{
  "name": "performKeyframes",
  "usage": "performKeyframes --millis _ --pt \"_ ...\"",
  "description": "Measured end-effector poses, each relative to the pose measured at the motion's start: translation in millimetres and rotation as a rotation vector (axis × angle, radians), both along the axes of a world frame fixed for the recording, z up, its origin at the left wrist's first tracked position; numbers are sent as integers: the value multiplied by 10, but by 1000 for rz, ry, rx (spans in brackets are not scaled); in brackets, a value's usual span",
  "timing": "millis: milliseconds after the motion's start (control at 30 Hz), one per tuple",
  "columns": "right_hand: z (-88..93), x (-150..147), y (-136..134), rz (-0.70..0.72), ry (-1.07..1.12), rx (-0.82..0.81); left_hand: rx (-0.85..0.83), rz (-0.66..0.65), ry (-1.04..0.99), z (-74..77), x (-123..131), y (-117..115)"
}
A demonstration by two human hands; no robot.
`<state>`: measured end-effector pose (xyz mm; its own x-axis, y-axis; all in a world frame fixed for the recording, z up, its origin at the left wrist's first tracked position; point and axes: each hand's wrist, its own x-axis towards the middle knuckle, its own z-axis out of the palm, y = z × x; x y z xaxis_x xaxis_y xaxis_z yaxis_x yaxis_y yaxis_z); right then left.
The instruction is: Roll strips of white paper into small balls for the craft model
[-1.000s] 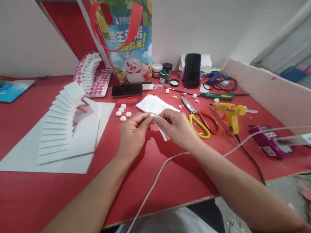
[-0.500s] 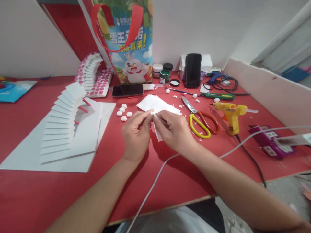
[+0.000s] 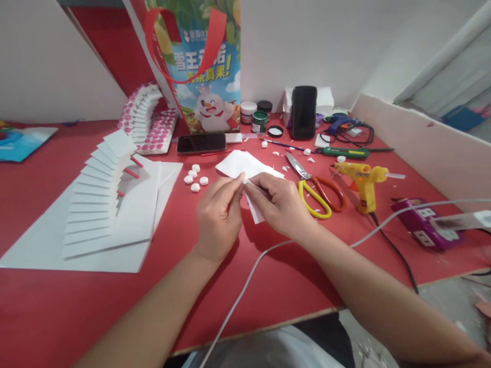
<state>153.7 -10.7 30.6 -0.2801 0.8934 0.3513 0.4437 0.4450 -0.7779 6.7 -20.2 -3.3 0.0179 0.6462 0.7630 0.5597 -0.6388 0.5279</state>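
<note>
Gripped a white strip (image 3: 254, 208) by closed fingers of both hands, at the tip with left hand (image 3: 219, 217), just beside it with right hand (image 3: 283, 204); held it above the red table (image 3: 291, 286), in front of white sheets (image 3: 245, 162); saw it thin, plain and flat where hanging below the right fingers, only a small bit visible at the tip, too covered for telling its form; had near the left hand five small white round pieces (image 3: 195, 187); had near the right hand scissors (image 3: 306, 175) with one yellow and one red handle, and, farther right, a yellow glue gun (image 3: 366, 184); had at left overlapping white cards (image 3: 92, 191).
</note>
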Motion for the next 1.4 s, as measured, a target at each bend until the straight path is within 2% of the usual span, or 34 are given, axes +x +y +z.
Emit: performKeyframes --millis 200,467,600,800,900,967,1067,1133,1233,1400 --pt "19 10 -21 -24 -17 10 -32 -41 -13 12 7 -31" --pt "-10 56 28 -3 -100 1 -333 -180 -205 78 -63 43" --pt "-21 60 40 -2 -139 22 -307 -210 -134 101 -89 48" --pt "-24 32 45 -45 -97 -28 -256 -140 -21 83 -64 36" --pt "12 63 89 -82 -22 -211 -303 -120 -17 78 -72 58" --pt "42 113 141 -43 150 -504 -360 -143 -32 86 -87 72" --pt "73 192 219 153 526 -1034 -442 -198 -73 109 -119 79" --pt "83 220 245 319 708 -1260 -475 -197 -101 120 -143 79" --pt "88 215 239 475 831 -1391 -462 -201 -118 124 -178 85" --pt "91 162 208 471 906 -1412 -431 -270 -62 112 -198 101"
